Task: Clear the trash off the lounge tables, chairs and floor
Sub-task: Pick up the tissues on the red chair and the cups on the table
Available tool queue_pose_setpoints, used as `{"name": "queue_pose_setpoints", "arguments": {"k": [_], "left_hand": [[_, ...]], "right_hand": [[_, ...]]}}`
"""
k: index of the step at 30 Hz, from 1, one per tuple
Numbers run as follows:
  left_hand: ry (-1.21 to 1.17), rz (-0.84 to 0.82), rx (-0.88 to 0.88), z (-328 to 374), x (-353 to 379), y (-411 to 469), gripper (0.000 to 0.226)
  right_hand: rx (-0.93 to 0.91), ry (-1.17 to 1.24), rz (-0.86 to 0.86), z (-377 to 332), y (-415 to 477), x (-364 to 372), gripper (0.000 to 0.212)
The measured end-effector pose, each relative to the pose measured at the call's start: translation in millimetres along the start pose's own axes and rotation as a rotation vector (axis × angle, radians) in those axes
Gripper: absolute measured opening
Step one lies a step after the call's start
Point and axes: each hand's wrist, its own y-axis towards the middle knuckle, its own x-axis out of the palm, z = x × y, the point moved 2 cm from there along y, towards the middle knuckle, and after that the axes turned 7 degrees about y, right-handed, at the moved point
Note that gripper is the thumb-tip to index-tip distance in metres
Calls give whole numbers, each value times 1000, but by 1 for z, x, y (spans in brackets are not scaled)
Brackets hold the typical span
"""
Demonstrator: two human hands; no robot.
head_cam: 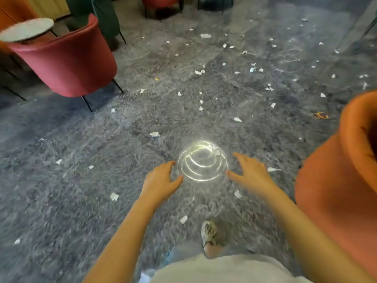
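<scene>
Reaching out over the grey floor [81, 190], the person holds the left hand [161, 180] and the right hand [250, 172] side by side, palms down, fingers spread and loose, gripping nothing. Just ahead of one shoe [209, 232] lies a paper scrap [183, 219]. A second scrap [237, 194] sits under the right wrist and a third scrap [273, 169] just beside the right hand; these are the nearest trash. Between the hands a bright ring of glare [202, 161] shines on the floor, apparently only reflected light and best ignored. The sound approach is probably to bend low, pinch each piece with the fingertips, gather several in one palm, and work outward. An orange chair [330, 190] stands close on the right, with a red chair [67, 62] and a small round table [26, 29] farther left. Beyond, a dark red wrapper [321, 115] and many more scraps [205, 35] litter the floor.
</scene>
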Motion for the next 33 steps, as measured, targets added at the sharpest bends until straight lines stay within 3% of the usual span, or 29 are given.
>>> {"name": "queue_pose_setpoints", "arguments": {"k": [6,22,33], "left_hand": [[10,15,-23,4,-66,184,60],[23,-48,12,-28,-187,697,60],[2,-45,4,-33,-255,1067,61]], "right_hand": [[-35,-28,32,-20,186,-85,71],[3,-25,-6,-66,694,-227,74],[14,-3,-21,-53,1054,-319,73]]}}
